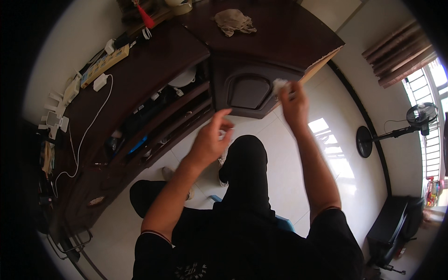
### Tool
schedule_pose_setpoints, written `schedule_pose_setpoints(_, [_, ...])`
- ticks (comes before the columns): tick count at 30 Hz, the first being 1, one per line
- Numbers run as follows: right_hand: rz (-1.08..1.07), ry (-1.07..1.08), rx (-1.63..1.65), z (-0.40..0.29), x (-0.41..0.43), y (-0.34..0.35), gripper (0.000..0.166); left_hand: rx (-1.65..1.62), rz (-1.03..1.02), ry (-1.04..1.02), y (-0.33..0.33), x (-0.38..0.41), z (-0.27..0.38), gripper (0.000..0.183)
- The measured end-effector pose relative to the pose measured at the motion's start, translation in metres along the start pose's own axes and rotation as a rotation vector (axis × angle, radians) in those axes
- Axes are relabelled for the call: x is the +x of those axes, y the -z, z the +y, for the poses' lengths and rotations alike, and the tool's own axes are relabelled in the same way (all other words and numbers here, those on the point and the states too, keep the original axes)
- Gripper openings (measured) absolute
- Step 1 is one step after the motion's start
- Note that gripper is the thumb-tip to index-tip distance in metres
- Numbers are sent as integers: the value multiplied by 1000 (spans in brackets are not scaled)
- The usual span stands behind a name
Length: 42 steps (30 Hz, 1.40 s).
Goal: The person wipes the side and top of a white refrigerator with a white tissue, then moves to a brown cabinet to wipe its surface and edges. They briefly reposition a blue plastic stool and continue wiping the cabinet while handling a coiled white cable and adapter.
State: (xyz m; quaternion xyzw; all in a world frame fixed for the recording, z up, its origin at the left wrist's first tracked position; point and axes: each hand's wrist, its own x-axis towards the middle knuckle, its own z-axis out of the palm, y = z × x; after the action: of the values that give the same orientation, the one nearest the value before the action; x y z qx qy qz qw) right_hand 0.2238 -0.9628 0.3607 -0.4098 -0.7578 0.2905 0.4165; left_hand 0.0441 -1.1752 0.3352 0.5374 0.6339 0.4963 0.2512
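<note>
A crumpled whitish wad [280,85], blurred and perhaps tissue or cloth, is pinched in my right hand [294,103]. That hand is raised before the right edge of a dark wooden cabinet door [249,91] with a raised panel; contact with the door cannot be made out. My left hand [211,138] hovers in front of the low cabinet, fingers loosely curled and apart, with nothing in it. On the dark cabinet top [280,38] lies a rumpled beige cloth [233,21]. Left of the door, open shelves [182,98] hold a pale round object [183,77] and cables.
A yellowish power strip [105,66], a white charger [100,82] with its cable and a white router [53,119] line the cabinet's left part. A black standing fan [395,132] is at right, near a barred window. A blue seat [284,224] shows beneath me.
</note>
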Motion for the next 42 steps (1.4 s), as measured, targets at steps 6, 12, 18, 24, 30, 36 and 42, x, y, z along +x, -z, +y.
schedule_pose_setpoints(6, [225,75,-545,55,110,42,26,95,131,259,74,-65,-81,35])
schedule_pose_setpoints(12, [224,109,-611,51,123,4,22,159,176,432,93,-126,-125,32])
schedule_pose_setpoints(18, [21,200,-594,-6,118,-75,19,100,99,449,76,-114,-125,31])
schedule_pose_setpoints(24, [-56,341,-506,-60,119,-158,16,76,116,409,75,-95,-111,30])
schedule_pose_setpoints(30, [-190,461,-522,-86,135,-210,15,81,102,436,81,-92,-117,31])
schedule_pose_setpoints(36, [-217,350,-704,-77,187,-221,21,95,64,315,84,-66,-129,30])
schedule_pose_setpoints(42, [-197,373,-760,-74,204,-225,22,80,31,293,83,-47,-139,31])
